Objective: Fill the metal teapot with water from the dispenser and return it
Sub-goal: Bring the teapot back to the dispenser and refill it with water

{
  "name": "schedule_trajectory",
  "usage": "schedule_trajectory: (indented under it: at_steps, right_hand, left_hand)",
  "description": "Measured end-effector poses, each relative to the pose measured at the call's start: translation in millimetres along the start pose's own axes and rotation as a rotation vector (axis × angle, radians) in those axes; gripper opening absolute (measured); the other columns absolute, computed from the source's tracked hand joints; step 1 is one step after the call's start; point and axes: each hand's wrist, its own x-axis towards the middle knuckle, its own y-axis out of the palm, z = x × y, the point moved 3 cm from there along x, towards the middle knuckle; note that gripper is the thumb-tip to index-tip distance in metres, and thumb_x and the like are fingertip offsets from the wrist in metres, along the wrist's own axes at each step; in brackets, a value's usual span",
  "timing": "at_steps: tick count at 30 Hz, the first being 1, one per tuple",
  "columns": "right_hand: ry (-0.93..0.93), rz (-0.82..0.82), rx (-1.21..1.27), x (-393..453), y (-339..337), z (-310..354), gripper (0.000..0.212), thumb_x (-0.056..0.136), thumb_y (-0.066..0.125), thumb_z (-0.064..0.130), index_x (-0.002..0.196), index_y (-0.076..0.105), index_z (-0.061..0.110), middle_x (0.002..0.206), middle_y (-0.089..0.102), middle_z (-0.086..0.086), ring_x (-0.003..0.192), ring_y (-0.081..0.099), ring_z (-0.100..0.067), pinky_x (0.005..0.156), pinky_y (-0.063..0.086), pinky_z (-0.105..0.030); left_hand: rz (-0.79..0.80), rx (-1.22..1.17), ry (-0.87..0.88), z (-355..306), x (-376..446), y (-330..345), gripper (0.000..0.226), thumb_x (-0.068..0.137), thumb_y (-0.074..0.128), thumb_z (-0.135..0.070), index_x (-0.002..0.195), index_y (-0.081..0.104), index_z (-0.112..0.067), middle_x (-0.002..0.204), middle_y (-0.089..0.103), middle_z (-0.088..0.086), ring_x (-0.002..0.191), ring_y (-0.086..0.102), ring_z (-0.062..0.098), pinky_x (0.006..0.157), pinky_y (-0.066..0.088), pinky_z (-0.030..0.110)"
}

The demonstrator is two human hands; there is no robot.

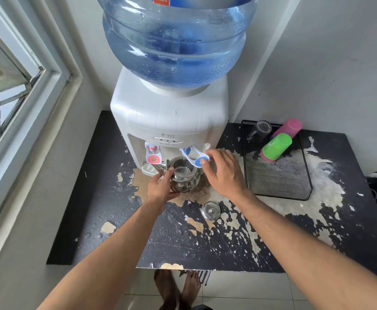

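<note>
Gripping the metal teapot (pixel 184 179) from its left side, the left hand (pixel 160 189) has its fingers curled round the body, thumb near the rim. The teapot is polished steel, rounded and bulging, its mouth open with a perforated strainer basket visible inside; its spout points away to the left of that hand. It stands on the worn black table (pixel 205 242), directly beneath the blue tap (pixel 195 156) of the white dispenser (pixel 169 117). The right hand (pixel 224 173) reaches over the teapot's right side, its fingertips pinching the blue-ringed tip of the tap lever, which is tilted. Whether water is flowing cannot be told. The red tap (pixel 152 154) hangs just beyond the left hand, untouched. The teapot's lid (pixel 211 210) lies on the table between the 2 forearms, nearer the person. Right of the right hand, a mesh tray (pixel 279 175) holds a green cup (pixel 276 146), a pink cup (pixel 290 128) and a glass mug (pixel 260 130).
</note>
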Motion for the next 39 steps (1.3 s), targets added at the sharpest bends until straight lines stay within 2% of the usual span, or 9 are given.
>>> schedule_trajectory:
  at_steps: [2, 4, 9, 21, 28, 39]
  right_hand:
    - [-0.090, -0.003, -0.056, -3.3, 0.8, 0.3, 0.045, 0.101, 0.044, 0.048, 0.116, 0.068, 0.013, 0.106, 0.069, -0.003, 0.092, 0.057, -0.024, 0.083, 0.045, -0.042]
    - [-0.155, -0.005, -0.095, -5.2, 2.8, -0.8, 0.046, 0.099, 0.050, 0.051, 0.116, 0.070, 0.014, 0.107, 0.065, -0.003, 0.092, 0.056, -0.022, 0.080, 0.046, -0.041]
    - [-0.195, -0.024, -0.101, -7.7, 5.0, -2.2, 0.035, 0.095, 0.067, 0.046, 0.116, 0.072, 0.018, 0.111, 0.063, -0.004, 0.095, 0.058, -0.022, 0.083, 0.049, -0.044]
    - [-0.109, -0.034, 0.021, -5.1, 1.2, 2.8, 0.039, 0.097, 0.056, 0.049, 0.111, 0.074, 0.017, 0.108, 0.067, 0.001, 0.096, 0.059, -0.019, 0.085, 0.046, -0.040]
    - [-0.091, -0.068, 0.079, -1.9, 0.1, 4.7, 0.031, 0.101, 0.052, 0.036, 0.105, 0.075, 0.015, 0.102, 0.069, 0.004, 0.093, 0.060, -0.020, 0.086, 0.046, -0.044]
    - [-0.070, -0.046, 0.090, -1.6, -0.1, 4.9, 0.031, 0.101, 0.052, 0.034, 0.106, 0.074, 0.014, 0.102, 0.068, 0.004, 0.093, 0.060, -0.019, 0.088, 0.046, -0.041]
  left_hand:
    - [0.003, -0.002, -0.002, 0.4, 0.4, 0.0, 0.073, 0.092, 0.073, -0.046, 0.151, 0.045, -0.014, 0.102, 0.072, 0.007, 0.096, 0.077, 0.032, 0.070, 0.066, 0.040]
    - [0.005, 0.002, -0.001, 1.1, 1.5, -0.5, 0.073, 0.092, 0.073, -0.047, 0.151, 0.046, -0.014, 0.102, 0.072, 0.007, 0.096, 0.077, 0.031, 0.069, 0.066, 0.039]
    - [0.002, 0.000, 0.006, 2.2, 4.9, -0.7, 0.071, 0.092, 0.074, -0.046, 0.150, 0.048, -0.014, 0.107, 0.072, 0.009, 0.098, 0.077, 0.031, 0.066, 0.066, 0.038]
    - [0.011, 0.002, 0.010, 5.8, 10.2, -1.9, 0.069, 0.091, 0.073, -0.048, 0.147, 0.051, -0.014, 0.110, 0.074, 0.013, 0.096, 0.077, 0.031, 0.068, 0.066, 0.040]
    - [0.018, -0.001, 0.018, 7.1, 14.1, -1.8, 0.070, 0.089, 0.074, -0.051, 0.143, 0.054, -0.011, 0.108, 0.076, 0.014, 0.093, 0.078, 0.031, 0.066, 0.065, 0.038]
    - [0.017, 0.002, 0.019, 7.9, 15.0, -2.1, 0.069, 0.090, 0.074, -0.050, 0.143, 0.053, -0.011, 0.109, 0.075, 0.014, 0.095, 0.077, 0.031, 0.064, 0.065, 0.038]
